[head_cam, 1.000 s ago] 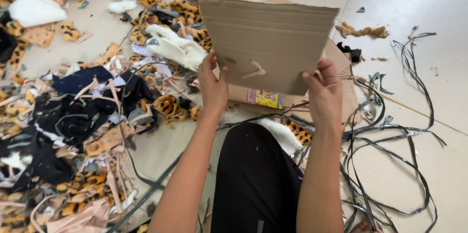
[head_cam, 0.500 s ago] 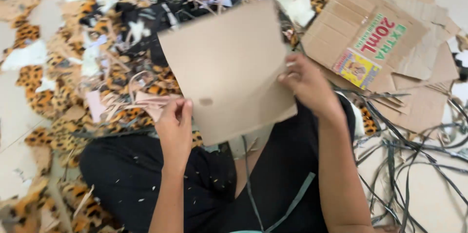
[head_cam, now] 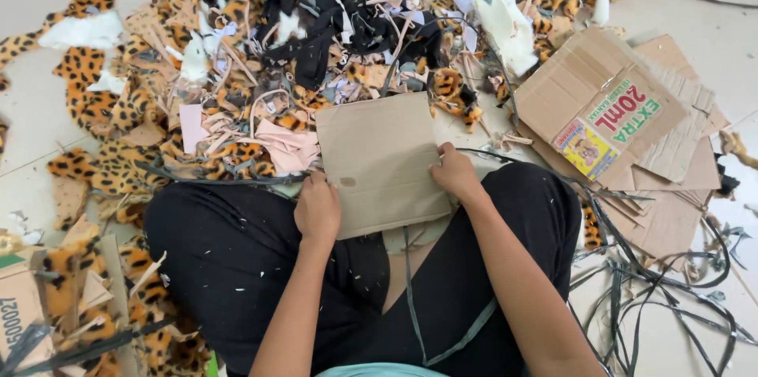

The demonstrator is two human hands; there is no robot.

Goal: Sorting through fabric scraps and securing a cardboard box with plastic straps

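I sit cross-legged on the floor in black trousers (head_cam: 237, 266). A plain brown cardboard sheet (head_cam: 383, 157) lies flat across my lap and the floor in front of me. My left hand (head_cam: 317, 210) grips its near left edge. My right hand (head_cam: 454, 172) holds its right edge, fingers curled over the side. Both hands are closed on the sheet.
A heap of leopard-print, black, white and pink fabric scraps (head_cam: 260, 37) spreads ahead and to the left. Flattened cardboard boxes (head_cam: 624, 124) lie to the right, one with a coloured printed label. Dark strips (head_cam: 663, 298) tangle at the right. More scraps and a box (head_cam: 24, 306) sit at the left.
I have lowered the cardboard sheet from in front of me down onto my lap. My view has swung left, so the flattened boxes now lie to my right.
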